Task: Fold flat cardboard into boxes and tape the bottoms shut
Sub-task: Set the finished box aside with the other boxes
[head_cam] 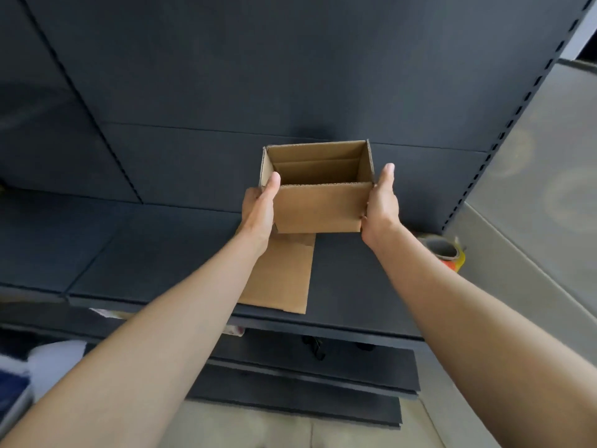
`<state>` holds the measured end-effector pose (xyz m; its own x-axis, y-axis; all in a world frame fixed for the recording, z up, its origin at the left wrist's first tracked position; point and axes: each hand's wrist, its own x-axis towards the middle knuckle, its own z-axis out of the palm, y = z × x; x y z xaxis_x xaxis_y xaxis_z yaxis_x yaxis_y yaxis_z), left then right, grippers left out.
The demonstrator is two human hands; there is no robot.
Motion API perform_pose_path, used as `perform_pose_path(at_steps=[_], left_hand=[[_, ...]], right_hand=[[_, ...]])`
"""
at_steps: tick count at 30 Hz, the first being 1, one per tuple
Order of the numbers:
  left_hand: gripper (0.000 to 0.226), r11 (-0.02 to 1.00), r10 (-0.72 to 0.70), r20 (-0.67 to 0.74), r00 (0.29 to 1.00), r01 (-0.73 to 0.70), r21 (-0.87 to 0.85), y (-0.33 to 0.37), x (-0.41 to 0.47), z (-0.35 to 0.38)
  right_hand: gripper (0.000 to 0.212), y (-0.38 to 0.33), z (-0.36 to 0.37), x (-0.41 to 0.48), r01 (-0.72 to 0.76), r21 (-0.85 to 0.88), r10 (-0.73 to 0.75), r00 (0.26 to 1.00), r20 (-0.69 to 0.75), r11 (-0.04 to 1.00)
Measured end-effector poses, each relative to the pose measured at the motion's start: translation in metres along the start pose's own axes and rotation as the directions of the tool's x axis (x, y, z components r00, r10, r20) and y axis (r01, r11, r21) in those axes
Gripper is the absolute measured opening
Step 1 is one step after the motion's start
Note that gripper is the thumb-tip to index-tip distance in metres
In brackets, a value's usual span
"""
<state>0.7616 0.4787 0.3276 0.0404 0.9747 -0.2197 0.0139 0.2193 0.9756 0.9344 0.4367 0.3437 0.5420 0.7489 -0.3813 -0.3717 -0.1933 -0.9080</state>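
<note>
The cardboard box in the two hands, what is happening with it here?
A person holds an opened cardboard box between both hands, the left hand on its left side and the right hand on its right side, above a dark shelf. The box's open end faces the camera. Flat cardboard lies on the shelf under it. A roll of tape sits to the right, untouched.

The flat cardboard [284, 273] is partly hidden by the left forearm; the tape roll's [447, 253] far side is out of sight.
</note>
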Motion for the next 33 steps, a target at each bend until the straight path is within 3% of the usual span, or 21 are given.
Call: perform_pose_path(at_steps=[5, 10, 19, 21, 29, 33], left_hand=[[0.054, 0.994, 0.007, -0.17, 0.985, -0.025, -0.108, 0.006, 0.006, -0.086], [0.041, 0.983, -0.038, -0.297, 0.954, -0.017, -0.182, 0.006, 0.018, -0.185], [0.033, 0.986, -0.101, -0.349, 0.932, 0.048, -0.158, -0.005, 0.087, -0.337], [0.042, 0.986, -0.111, -0.334, 0.936, 0.06, -0.158, -0.009, 0.105, -0.362], [0.115, 0.982, -0.153, -0.268, 0.951, 0.117, -0.145, -0.036, 0.163, -0.417], [0.115, 0.985, -0.139, -0.243, 0.96, 0.108, -0.138, -0.046, 0.186, -0.428]], right_hand=[[0.084, 0.02, 0.081, -0.019, -0.036, -0.087, 0.054, 0.974, 0.218, 0.996], [0.064, 0.05, 0.172, -0.044, -0.038, -0.128, 0.085, 0.917, 0.391, 0.991], [0.057, 0.123, 0.319, -0.067, -0.121, -0.179, 0.184, 0.899, 0.398, 0.976], [0.058, 0.139, 0.346, -0.067, -0.133, -0.182, 0.196, 0.899, 0.391, 0.974], [0.07, 0.182, 0.417, -0.048, -0.135, -0.184, 0.19, 0.925, 0.328, 0.974], [0.082, 0.198, 0.436, -0.034, -0.129, -0.187, 0.183, 0.932, 0.312, 0.974]])
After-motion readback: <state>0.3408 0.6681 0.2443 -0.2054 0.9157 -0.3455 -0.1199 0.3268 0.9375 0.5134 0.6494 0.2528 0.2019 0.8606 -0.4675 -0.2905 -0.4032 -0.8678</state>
